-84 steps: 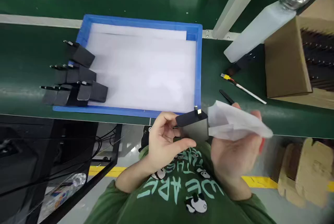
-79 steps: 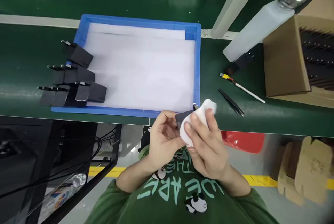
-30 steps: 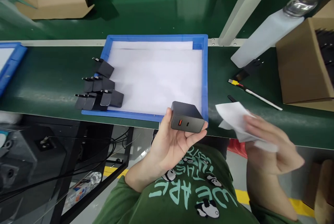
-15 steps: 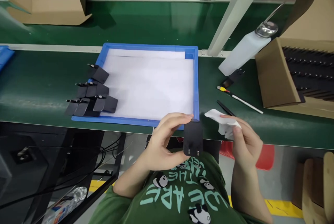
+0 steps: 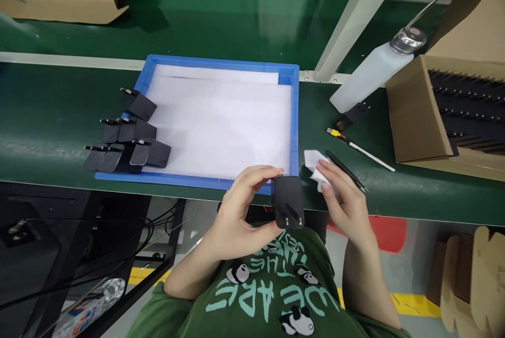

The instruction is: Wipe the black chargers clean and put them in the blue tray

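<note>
My left hand grips a black power adapter by its edges, over the bench's front edge. The adapter's two metal prongs point toward me. Just to its right, my right hand is closed on a crumpled white wipe, which sticks out past the fingertips. The wipe and the adapter are apart. Black tweezers lie on the bench beside my right hand. Several more black adapters are grouped on the left side of a blue tray lined with white paper.
On the right, a clear dispenser bottle leans near another black adapter and a white cable with a yellow plug. A cardboard box holds rows of black adapters. A grey post rises behind the tray.
My right hand has moved left with the wipe, closer to the adapter, uncovering more of the tweezers. My left hand has shifted slightly left and up with the adapter. The camera view has shifted a little.
</note>
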Action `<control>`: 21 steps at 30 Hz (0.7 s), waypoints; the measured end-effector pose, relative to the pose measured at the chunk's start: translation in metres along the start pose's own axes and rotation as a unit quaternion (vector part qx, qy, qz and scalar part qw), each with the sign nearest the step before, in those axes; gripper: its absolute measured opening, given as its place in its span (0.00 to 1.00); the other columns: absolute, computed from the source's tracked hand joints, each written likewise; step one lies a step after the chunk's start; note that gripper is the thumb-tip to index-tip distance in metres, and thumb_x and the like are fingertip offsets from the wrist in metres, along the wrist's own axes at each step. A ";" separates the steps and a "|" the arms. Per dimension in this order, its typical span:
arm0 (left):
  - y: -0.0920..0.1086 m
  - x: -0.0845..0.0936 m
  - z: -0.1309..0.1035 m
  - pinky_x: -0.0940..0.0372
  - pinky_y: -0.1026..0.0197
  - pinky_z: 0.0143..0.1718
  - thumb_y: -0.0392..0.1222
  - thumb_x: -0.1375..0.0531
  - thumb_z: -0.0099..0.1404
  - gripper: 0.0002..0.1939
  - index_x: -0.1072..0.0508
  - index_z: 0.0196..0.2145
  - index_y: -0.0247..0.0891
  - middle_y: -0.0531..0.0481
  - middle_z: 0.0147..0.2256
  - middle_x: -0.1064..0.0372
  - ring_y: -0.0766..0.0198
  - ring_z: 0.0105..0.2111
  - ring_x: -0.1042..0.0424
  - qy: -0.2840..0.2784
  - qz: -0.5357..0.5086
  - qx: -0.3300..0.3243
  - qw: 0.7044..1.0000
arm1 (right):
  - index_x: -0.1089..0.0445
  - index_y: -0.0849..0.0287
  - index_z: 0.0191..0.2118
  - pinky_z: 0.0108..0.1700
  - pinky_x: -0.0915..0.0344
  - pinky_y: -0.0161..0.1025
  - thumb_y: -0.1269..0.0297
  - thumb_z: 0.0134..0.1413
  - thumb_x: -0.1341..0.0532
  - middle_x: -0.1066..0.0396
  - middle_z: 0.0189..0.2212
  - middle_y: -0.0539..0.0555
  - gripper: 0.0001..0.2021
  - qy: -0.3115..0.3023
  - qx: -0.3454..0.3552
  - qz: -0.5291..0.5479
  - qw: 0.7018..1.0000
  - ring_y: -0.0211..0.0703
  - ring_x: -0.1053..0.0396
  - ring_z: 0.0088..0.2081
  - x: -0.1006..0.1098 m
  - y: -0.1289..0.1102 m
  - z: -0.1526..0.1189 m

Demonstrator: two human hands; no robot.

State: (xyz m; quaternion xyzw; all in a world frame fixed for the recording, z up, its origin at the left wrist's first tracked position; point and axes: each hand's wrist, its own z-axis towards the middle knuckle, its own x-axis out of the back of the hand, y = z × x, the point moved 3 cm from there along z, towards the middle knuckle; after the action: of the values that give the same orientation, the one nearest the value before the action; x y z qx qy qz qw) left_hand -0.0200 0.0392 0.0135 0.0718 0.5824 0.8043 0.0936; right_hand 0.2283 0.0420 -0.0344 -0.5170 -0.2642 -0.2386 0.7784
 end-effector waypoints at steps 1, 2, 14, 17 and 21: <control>0.000 0.000 0.000 0.32 0.51 0.65 0.28 0.30 0.59 0.39 0.34 0.64 0.49 0.42 0.58 0.30 0.51 0.60 0.28 0.000 -0.010 0.006 1.000 | 0.32 0.50 0.66 0.69 0.44 0.73 0.62 0.72 0.42 0.34 0.67 0.59 0.20 -0.030 0.007 -0.026 0.999 0.64 0.43 0.72 -0.001 0.001 0.000; 0.000 -0.001 0.000 0.32 0.51 0.66 0.27 0.30 0.59 0.39 0.34 0.64 0.49 0.43 0.59 0.30 0.52 0.61 0.28 -0.001 -0.021 0.009 1.000 | 0.36 0.49 0.69 0.70 0.54 0.80 0.60 0.72 0.43 0.39 0.70 0.59 0.23 -0.059 0.013 -0.046 0.997 0.67 0.53 0.75 -0.002 0.002 0.000; -0.012 -0.006 0.006 0.37 0.44 0.70 0.25 0.35 0.62 0.41 0.42 0.67 0.52 0.43 0.65 0.33 0.49 0.70 0.38 -0.090 -0.090 -0.035 0.991 | 0.50 0.49 0.76 0.73 0.42 0.64 0.71 0.66 0.37 0.40 0.71 0.54 0.37 -0.116 0.205 0.094 0.967 0.59 0.48 0.74 0.034 -0.065 0.042; -0.014 -0.008 0.008 0.37 0.45 0.70 0.25 0.36 0.64 0.42 0.43 0.69 0.54 0.43 0.68 0.37 0.49 0.70 0.38 -0.118 -0.104 -0.016 0.987 | 0.53 0.52 0.76 0.70 0.36 0.55 0.72 0.70 0.41 0.36 0.68 0.56 0.35 -0.165 0.247 0.109 0.949 0.51 0.39 0.70 0.036 -0.068 0.054; -0.018 -0.012 0.013 0.34 0.43 0.68 0.30 0.37 0.68 0.39 0.44 0.69 0.56 0.41 0.67 0.35 0.47 0.68 0.34 -0.184 -0.161 0.044 0.969 | 0.42 0.61 0.70 0.61 0.31 0.41 0.69 0.72 0.42 0.27 0.61 0.58 0.25 -0.175 0.290 0.063 0.939 0.42 0.31 0.61 0.039 -0.076 0.058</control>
State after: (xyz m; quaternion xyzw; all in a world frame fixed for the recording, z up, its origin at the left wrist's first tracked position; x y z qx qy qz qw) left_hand -0.0039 0.0536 0.0005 0.1284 0.5935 0.7254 0.3241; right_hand 0.1986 0.0654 0.0617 -0.3181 -0.4211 -0.0075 0.8494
